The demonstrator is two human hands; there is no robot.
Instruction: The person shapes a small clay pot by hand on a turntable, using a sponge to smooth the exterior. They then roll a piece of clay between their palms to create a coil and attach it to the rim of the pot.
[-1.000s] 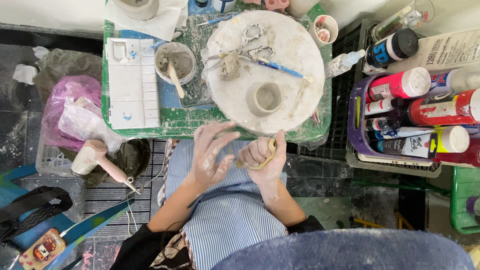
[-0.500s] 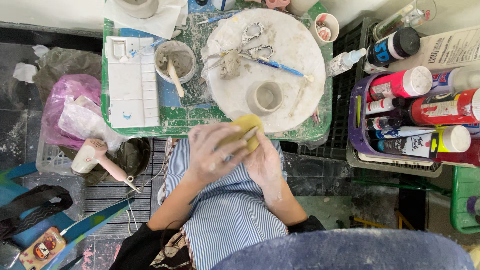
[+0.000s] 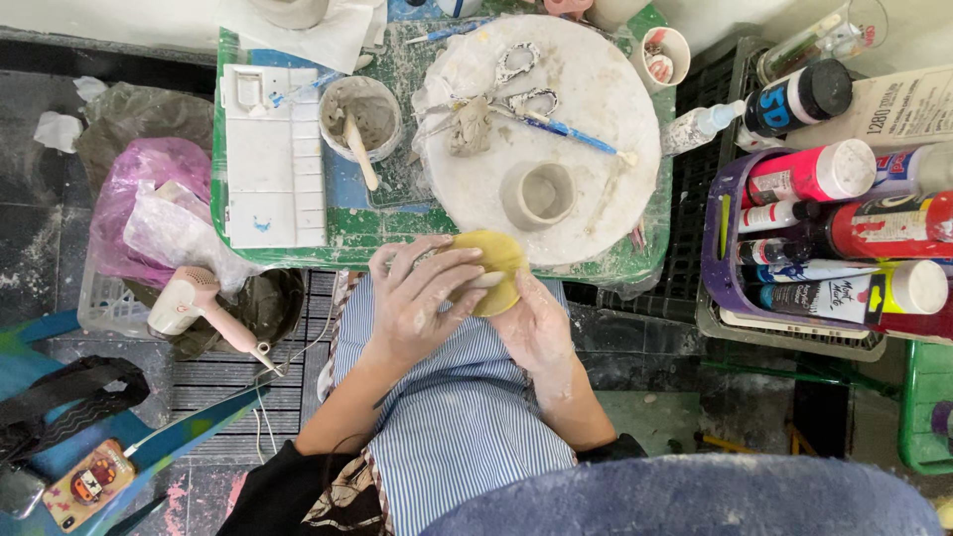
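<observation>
Your left hand (image 3: 422,303) lies over a yellow sponge (image 3: 493,270), fingers clasped across it; your right hand (image 3: 536,323) cups it from beneath. The sponge sits above your lap, just near of the green worktop (image 3: 298,243). Beyond it, a clay cup (image 3: 537,195) stands on the white disc (image 3: 606,109).

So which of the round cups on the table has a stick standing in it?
The grey clay-smeared cup left of the white round board, beside the white palette. A wooden stick leans in it; the small clay cup on the board is empty.
</observation>
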